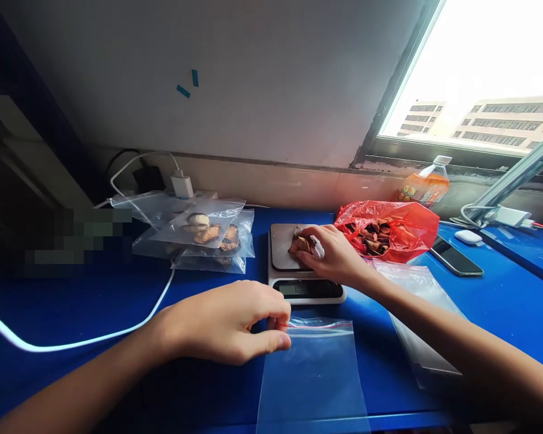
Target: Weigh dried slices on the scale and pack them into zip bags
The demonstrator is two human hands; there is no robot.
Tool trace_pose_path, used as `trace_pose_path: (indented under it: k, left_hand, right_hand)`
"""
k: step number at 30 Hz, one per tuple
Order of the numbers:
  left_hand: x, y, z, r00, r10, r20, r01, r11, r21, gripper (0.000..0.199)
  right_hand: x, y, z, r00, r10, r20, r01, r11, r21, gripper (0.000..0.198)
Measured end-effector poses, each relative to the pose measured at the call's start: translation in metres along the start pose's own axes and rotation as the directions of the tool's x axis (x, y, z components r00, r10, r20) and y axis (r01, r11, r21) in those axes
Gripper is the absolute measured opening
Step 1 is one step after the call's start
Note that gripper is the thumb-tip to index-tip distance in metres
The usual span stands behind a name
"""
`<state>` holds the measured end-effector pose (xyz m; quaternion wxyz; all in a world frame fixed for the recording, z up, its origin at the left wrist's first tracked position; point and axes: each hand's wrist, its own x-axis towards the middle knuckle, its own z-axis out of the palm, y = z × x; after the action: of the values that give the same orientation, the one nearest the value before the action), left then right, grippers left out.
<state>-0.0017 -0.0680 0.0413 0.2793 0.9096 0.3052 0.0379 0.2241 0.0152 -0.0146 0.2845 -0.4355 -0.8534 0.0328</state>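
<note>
A kitchen scale (278, 241) sits mid-table, its display (294, 290) seeming to read 10. On its plate lie dried brown pieces (302, 244), curled like bark or peel. My right hand (337, 253) has its fingers closed around these pieces from the right. Below the scale, a clear zip-lock bag (314, 374) with a red seal line hangs over the table's front edge. My left hand (239, 322) pinches the bag's upper left corner between thumb and fingers. Behind my right hand, a red plastic bag (419, 226) stands open, holding more brown pieces (374, 236).
Filled clear bags (203, 232) lie stacked at the left, near a charger (181, 184) and white cable (158, 301). At the right are flat clear bags (428, 325), a phone (457, 256), a white earbud case (468, 236) and an orange drink bottle (428, 184).
</note>
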Motion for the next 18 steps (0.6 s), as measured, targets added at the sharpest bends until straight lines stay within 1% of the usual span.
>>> trace_pose_path:
  k: [1,4,8,11,14,16,18]
  left_hand:
    - [-0.001,0.000,0.000,1.000,0.008,-0.006,-0.008,1.000,0.001,0.012]
    - [-0.002,0.000,-0.002,0.999,0.011,-0.030,-0.012,1.000,-0.006,0.014]
    - [-0.002,-0.004,-0.004,0.997,-0.030,-0.068,0.030,1.000,0.000,0.017]
    - [-0.002,-0.008,-0.005,0.994,-0.057,-0.092,0.062,0.997,0.052,0.018]
    - [-0.001,-0.010,-0.003,0.993,-0.069,-0.096,0.076,0.994,0.078,0.017]
    - [0.000,-0.011,-0.002,0.994,-0.062,-0.094,0.069,0.995,0.077,0.017]
    - [0.001,-0.012,-0.001,0.993,-0.052,-0.106,0.061,0.994,0.091,0.018]
  right_hand:
    - [0.001,0.000,0.002,1.000,0.001,-0.015,-0.001,1.000,0.003,0.020]
    - [-0.001,-0.001,0.000,0.999,0.007,-0.050,-0.007,1.000,0.016,0.018]
    - [-0.006,-0.003,-0.008,0.996,0.003,-0.088,0.004,0.997,0.077,0.021]
    - [-0.010,-0.003,-0.009,0.999,-0.003,-0.043,0.009,0.991,0.130,0.029]
    - [-0.012,-0.001,-0.006,1.000,0.026,0.011,-0.028,0.980,0.198,0.036]
    - [-0.012,-0.001,-0.005,0.999,0.049,-0.004,-0.047,0.966,0.256,0.035]
    - [-0.013,0.000,-0.004,0.999,0.045,-0.019,-0.038,0.956,0.290,0.030]
